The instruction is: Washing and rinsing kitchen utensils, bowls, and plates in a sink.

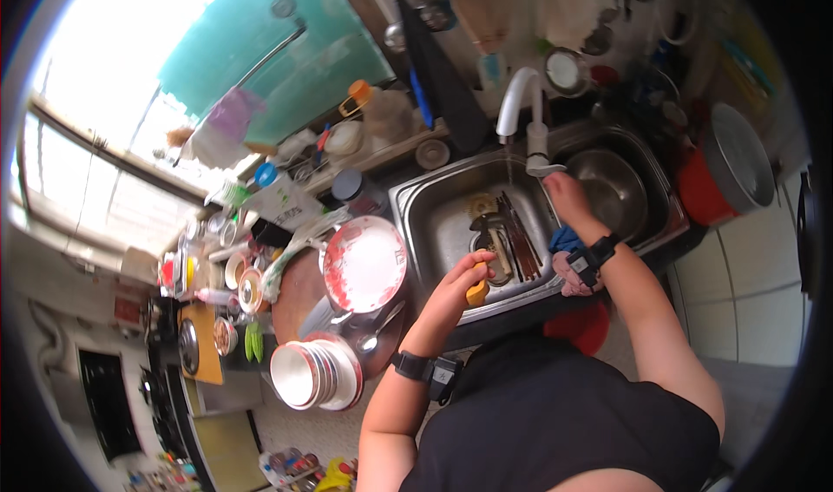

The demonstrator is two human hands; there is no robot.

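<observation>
My left hand [465, 280] is shut on a yellow sponge [478, 290] above the near-left edge of the steel sink [429, 245]. My right hand [565, 196] is at the lever of the white faucet [518, 105]; whether its fingers grip the lever is hard to tell. A thin stream of water falls from the spout into the left basin. Several dark chopsticks [518, 238] lie in that basin beside other utensils, partly hidden by my left hand, and a yellowish round scrubber [483, 205].
A metal bowl [608, 189] sits in the right basin. Blue and pink cloths [569, 277] lie near my right wrist. Left of the sink stand a red-patterned plate [364, 264], stacked bowls [296, 375] and spoons [377, 332]. A red pot [706, 186] stands at the right.
</observation>
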